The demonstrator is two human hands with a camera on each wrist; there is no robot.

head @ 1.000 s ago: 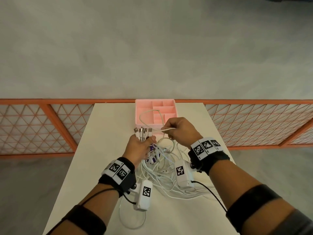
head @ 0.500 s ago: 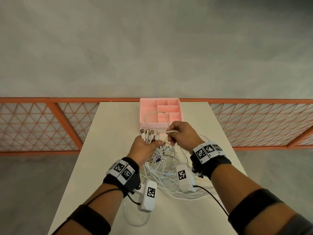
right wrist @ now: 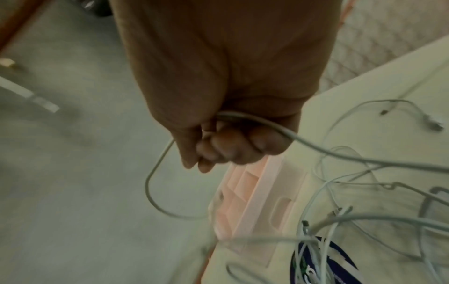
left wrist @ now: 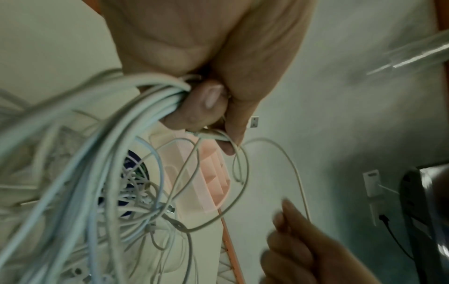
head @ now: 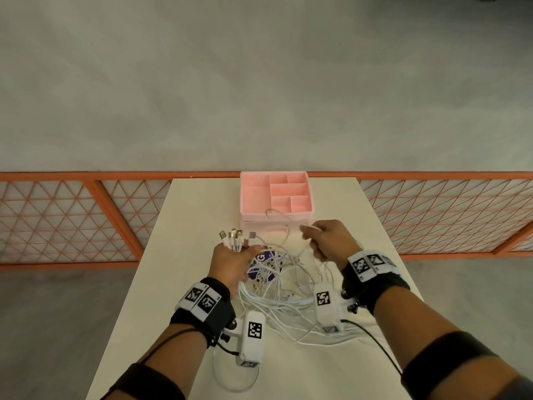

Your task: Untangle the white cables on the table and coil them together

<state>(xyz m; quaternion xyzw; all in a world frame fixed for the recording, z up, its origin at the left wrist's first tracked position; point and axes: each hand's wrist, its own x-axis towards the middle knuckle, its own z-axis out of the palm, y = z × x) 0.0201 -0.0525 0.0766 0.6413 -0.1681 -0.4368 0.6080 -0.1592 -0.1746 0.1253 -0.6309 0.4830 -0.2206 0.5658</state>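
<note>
Head view: both hands are working over the near middle of the table [head: 184, 255]. The left hand [head: 230, 264] is gripping a fan of USB plugs [head: 235, 236] that are sticking out toward the far side. The right hand [head: 328, 241] is sitting just right of it, a thin loop of cable [head: 284, 226] arching between them in front of the pink divided tray [head: 277, 192]. The white cables [head: 277, 298] are lying in a loose tangle on the table between the wrists, partly covering a purple round sticker [head: 266, 265].

Left wrist view is adding what the head view is hiding: the left hand's [left wrist: 201, 57] fingers [left wrist: 204, 103] are curling tight around a thick bundle of cables [left wrist: 102, 153], thumb pressing one strand [left wrist: 218, 137] against them. The right hand [left wrist: 311, 249] is showing at the lower right, blurred.

Right wrist view: the right hand's [right wrist: 230, 86] fingers [right wrist: 230, 148] are closing together on a single cable [right wrist: 279, 132], which is running through the fist and looping out on the other side. The tray [right wrist: 255, 201] and the sticker [right wrist: 323, 265] are lying below, blurred.
</note>
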